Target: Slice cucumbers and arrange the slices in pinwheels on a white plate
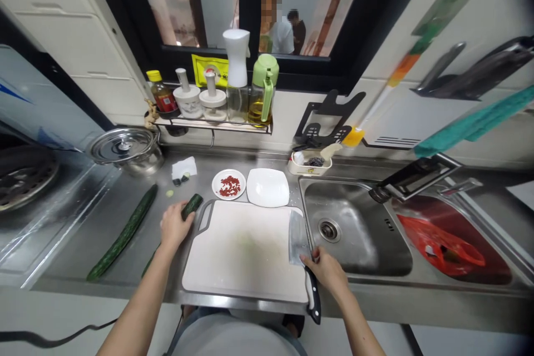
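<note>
My left hand (177,225) is wrapped round a cucumber (192,206) on the steel counter, left of the cutting board (246,245). That cucumber's near end shows beyond my forearm; its middle is hidden. A second, longer cucumber (125,238) lies whole farther left. At the board's right edge lies a cleaver-like kitchen knife (298,236), blade on the board and black handle pointing toward me over the counter's front edge. My right hand (327,270) is closed on it where blade meets handle. The board's middle bears a faint greenish stain.
Behind the board stand a small plate of chopped red pieces (229,184) and a white plate (267,187). A lidded pot (127,150) is at back left, near a paper scrap (184,168). The sink (354,233) adjoins the board's right; a red plastic bag (442,247) lies beyond.
</note>
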The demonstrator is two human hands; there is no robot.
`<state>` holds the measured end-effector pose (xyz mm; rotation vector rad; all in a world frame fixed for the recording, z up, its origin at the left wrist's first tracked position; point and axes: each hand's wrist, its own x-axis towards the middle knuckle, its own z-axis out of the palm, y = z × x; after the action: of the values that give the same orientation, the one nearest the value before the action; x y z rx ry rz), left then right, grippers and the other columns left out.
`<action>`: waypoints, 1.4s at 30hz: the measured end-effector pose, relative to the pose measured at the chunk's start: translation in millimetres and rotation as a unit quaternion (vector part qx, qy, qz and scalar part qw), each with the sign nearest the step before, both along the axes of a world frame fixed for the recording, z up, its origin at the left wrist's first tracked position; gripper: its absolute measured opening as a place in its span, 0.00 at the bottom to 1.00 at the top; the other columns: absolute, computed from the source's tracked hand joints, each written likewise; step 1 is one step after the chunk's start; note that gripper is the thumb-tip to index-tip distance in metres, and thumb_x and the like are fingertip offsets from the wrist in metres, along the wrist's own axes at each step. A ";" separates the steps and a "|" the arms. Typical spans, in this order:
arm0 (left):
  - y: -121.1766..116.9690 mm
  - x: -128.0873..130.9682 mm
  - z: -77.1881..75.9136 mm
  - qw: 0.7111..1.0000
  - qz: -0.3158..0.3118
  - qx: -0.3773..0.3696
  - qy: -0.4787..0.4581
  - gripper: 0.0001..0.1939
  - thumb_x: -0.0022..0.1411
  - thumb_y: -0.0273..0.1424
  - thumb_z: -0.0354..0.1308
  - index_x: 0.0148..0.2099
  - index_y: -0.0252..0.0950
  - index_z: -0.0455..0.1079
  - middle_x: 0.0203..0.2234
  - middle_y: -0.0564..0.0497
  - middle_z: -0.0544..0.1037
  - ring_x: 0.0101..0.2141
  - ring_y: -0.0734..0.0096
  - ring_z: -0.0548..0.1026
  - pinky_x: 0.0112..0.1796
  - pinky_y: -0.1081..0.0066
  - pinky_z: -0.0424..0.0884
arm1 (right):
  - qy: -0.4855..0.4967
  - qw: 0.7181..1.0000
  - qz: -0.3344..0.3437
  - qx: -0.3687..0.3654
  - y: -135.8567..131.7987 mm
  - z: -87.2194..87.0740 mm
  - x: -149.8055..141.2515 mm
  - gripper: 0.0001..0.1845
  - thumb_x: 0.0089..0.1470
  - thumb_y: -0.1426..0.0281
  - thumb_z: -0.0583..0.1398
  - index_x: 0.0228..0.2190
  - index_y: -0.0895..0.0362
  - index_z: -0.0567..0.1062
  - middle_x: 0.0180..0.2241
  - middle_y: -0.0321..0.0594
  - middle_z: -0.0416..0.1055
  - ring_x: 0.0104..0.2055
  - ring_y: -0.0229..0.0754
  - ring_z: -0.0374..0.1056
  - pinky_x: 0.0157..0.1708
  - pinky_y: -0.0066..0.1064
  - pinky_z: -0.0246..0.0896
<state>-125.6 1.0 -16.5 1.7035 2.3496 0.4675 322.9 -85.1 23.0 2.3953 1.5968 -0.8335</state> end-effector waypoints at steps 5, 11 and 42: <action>-11.2 -10.4 -10.3 0.999 -0.007 -0.047 0.019 0.26 0.59 0.43 0.53 0.58 0.40 0.63 0.48 0.41 0.72 0.50 0.52 0.69 0.48 0.59 0.65 | 0.010 1.000 -0.009 -0.005 -3.0 5.6 -5.4 0.18 0.53 0.53 0.57 0.33 0.55 0.67 0.30 0.40 0.74 0.35 0.44 0.70 0.27 0.27 0.50; -18.8 -17.8 -8.1 0.997 -0.037 -0.069 0.012 0.27 0.59 0.41 0.55 0.59 0.40 0.62 0.48 0.42 0.73 0.49 0.54 0.71 0.46 0.63 0.67 | 0.011 0.999 -0.031 0.002 -6.0 7.2 -8.4 0.15 0.51 0.55 0.59 0.29 0.55 0.68 0.28 0.40 0.74 0.33 0.44 0.70 0.26 0.28 0.50; -44.1 67.1 13.0 0.912 -0.299 -0.096 -0.265 0.28 0.49 0.30 0.63 0.55 0.43 0.69 0.49 0.47 0.74 0.48 0.58 0.71 0.51 0.63 0.64 | 0.165 0.973 -0.066 0.150 -11.4 -25.5 2.1 0.16 0.42 0.60 0.60 0.21 0.53 0.56 0.17 0.26 0.54 0.22 0.33 0.52 0.24 0.25 0.45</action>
<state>-58.5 -43.0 -3.6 1.7950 1.3656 0.4812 325.0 -96.6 -2.4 2.7106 1.8092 -1.1425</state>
